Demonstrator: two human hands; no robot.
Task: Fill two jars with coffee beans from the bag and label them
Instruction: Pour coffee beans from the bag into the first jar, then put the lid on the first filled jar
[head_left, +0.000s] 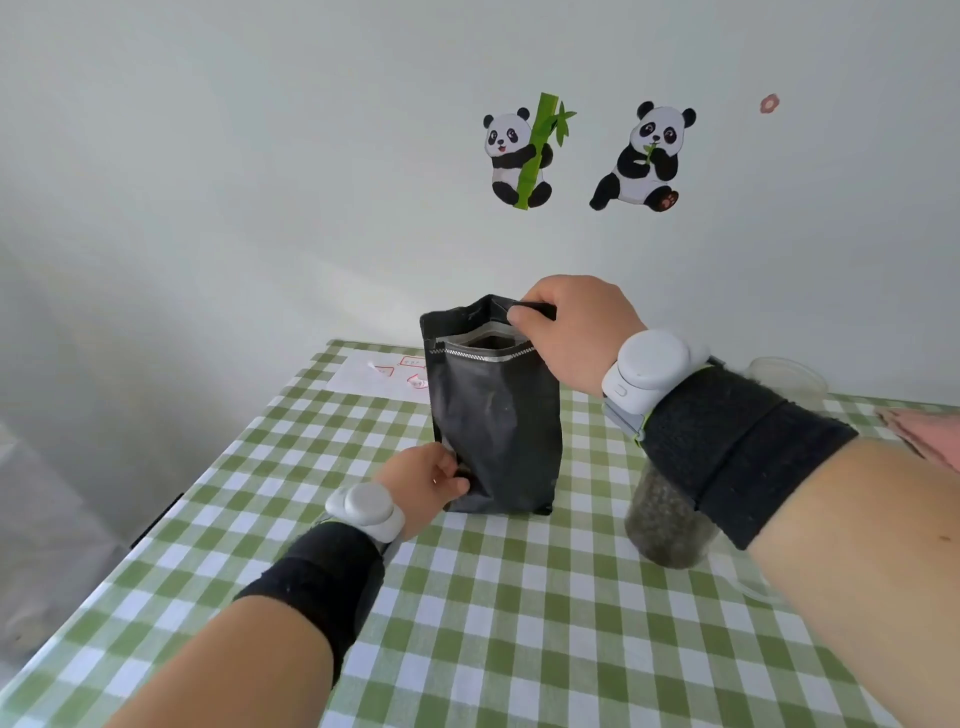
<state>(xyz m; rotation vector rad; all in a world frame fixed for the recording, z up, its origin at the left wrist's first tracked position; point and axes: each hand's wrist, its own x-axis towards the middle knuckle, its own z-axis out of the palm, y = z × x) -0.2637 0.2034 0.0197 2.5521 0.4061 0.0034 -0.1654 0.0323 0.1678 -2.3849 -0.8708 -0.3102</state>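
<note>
Black bag stands upright mid-frame on the green-checked worktop, mouth open, zip strip showing; no print readable on it. Right hand pinches the top rim at the bag's right corner, fingers closed on the flap. Left hand grips the bag's lower left edge, thumb in front. Jar with dark contents sits lower right of the bag, mostly hidden behind the right forearm; can't tell about a label. Label sheet lies flat behind the bag at the worktop's far left, red-outlined stickers, text too small to read. Second clear container at far right edge, partly hidden. Panda stickers on the wall above.
</note>
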